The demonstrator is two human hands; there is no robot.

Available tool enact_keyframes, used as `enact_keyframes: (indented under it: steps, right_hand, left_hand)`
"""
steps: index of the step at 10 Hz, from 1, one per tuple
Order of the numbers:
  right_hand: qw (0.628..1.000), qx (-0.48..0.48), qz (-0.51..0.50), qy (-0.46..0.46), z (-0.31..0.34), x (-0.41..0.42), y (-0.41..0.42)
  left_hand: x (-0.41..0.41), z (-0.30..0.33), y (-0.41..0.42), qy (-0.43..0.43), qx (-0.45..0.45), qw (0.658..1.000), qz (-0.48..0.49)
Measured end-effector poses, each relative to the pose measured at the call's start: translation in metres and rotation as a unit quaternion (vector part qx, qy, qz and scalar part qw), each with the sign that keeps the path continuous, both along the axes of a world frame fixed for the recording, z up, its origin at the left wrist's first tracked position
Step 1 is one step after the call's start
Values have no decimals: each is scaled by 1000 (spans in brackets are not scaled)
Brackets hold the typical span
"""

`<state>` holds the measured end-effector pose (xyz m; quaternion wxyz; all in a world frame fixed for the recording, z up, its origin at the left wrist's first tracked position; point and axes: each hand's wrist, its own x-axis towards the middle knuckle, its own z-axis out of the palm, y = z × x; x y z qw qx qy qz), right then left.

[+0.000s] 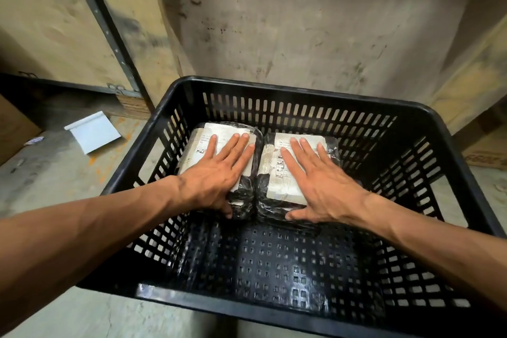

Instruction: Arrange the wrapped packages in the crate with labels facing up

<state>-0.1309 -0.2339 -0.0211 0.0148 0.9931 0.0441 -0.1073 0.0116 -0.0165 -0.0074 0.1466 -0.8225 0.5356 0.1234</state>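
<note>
Two wrapped packages side by side on the floor of the black slatted crate (428, 129), pushed toward its far wall, touching along their inner edges. Left package (208, 143) under the left hand (216, 173); right package (290, 170) under the right hand (321, 181). Both hands flat, palms down, fingers (241, 145) straight and spread across the white labels, pressing rather than gripping; thumbs tucked against the near ends of the packages. Labels facing up on both, print partly visible between the fingers, too small to read. Long axis of each package running away from the body, roughly in line with the forearm above it, dark plastic wrap bunched at the near ends. Near half of the crate floor and the strip along the right wall unoccupied. Likely stage: seating and squaring the pair, with each hand directly over its own package, so neither needing to cross over. Any further nudge probably toward the far left corner, since some gap to the far wall seems left. Outside the crate, on the concrete floor (55, 200) to the left, a white folded sheet (93, 134) and the edge of a cardboard box (13, 132).
</note>
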Motion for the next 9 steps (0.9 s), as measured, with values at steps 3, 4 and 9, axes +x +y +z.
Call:
enact_keyframes:
  steps: [3, 4, 9]
  right_hand:
    - [1000, -15, 4, 10, -3, 5, -1]
    - [1000, -7, -2, 5, -1, 3, 0]
    - [996, 52, -29, 65, 39, -9, 8]
  left_hand:
    - [10, -2, 4, 4, 3, 999, -34]
    - [5, 0, 4, -13, 8, 999, -29]
    - [-21, 9, 2, -35, 8, 996, 79]
